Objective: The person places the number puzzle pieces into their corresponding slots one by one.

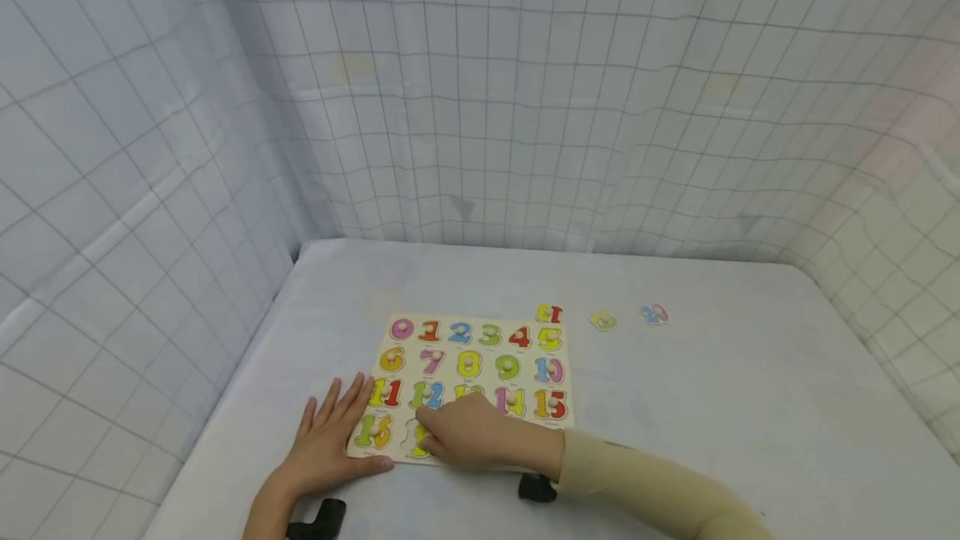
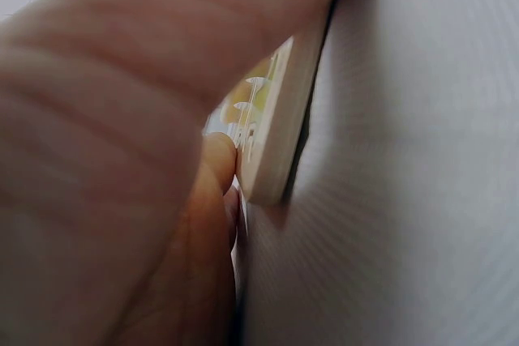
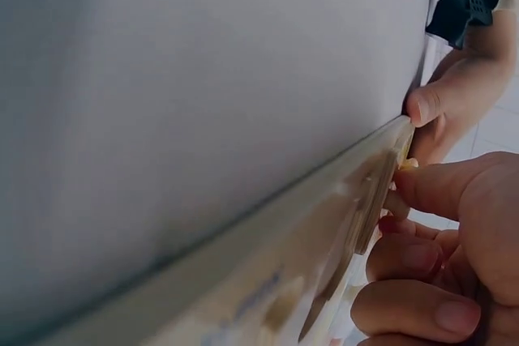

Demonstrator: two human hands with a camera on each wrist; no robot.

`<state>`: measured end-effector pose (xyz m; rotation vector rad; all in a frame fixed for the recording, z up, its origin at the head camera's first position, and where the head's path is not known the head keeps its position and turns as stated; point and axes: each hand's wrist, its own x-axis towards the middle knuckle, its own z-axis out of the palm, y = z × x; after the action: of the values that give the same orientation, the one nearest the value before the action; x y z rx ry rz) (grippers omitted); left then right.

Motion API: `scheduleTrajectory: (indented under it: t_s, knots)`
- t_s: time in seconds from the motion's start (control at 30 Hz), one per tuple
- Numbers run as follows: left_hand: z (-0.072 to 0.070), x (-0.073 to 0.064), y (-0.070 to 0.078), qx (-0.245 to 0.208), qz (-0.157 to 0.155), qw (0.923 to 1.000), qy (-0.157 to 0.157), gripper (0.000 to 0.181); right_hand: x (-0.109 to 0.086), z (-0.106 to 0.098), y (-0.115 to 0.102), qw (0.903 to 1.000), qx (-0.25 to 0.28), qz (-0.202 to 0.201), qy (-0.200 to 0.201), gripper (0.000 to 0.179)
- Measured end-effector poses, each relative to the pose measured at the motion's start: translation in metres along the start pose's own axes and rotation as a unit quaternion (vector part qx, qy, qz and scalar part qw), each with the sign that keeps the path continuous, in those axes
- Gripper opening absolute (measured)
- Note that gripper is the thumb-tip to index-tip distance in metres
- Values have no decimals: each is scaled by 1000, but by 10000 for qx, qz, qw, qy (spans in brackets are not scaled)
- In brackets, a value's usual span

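A wooden number puzzle board point(image 1: 452, 349) lies on the table, with knobbed number pieces from 0 to 16 in its rows. My left hand point(image 1: 326, 448) rests at its lower left corner, fingers straight along the side and thumb at the front edge. Over the bottom row, my right hand point(image 1: 468, 432) pinches a small knob on a puzzle piece point(image 1: 420, 445), partly yellow, at the second slot. In the right wrist view that puzzle piece point(image 3: 371, 210) sits raised and tilted over the board. The right hand and forearm hide the rest of the bottom row.
Three loose pieces lie behind and right of the board: a yellow and red one point(image 1: 549, 313), a green and yellow one point(image 1: 603, 321), and a blue and pink 20 point(image 1: 655, 314). Black wrist devices point(image 1: 321, 519) show near both wrists. White gridded curtains point(image 1: 480, 107) enclose the table.
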<state>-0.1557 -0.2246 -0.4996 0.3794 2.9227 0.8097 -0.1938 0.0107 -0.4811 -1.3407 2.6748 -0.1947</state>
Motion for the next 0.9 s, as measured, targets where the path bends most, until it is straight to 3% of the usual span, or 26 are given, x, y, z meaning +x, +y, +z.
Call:
scheduleTrajectory:
  t_s: [0.5,0.9]
  knots:
    - [3,0,-3,47,83,9999,84,110,12,-2,-12,9984,-243,493,-101,20]
    - [5,1,-6,43,65,9999,64,111,12,-5,-10,9984,-62,534,-155,21]
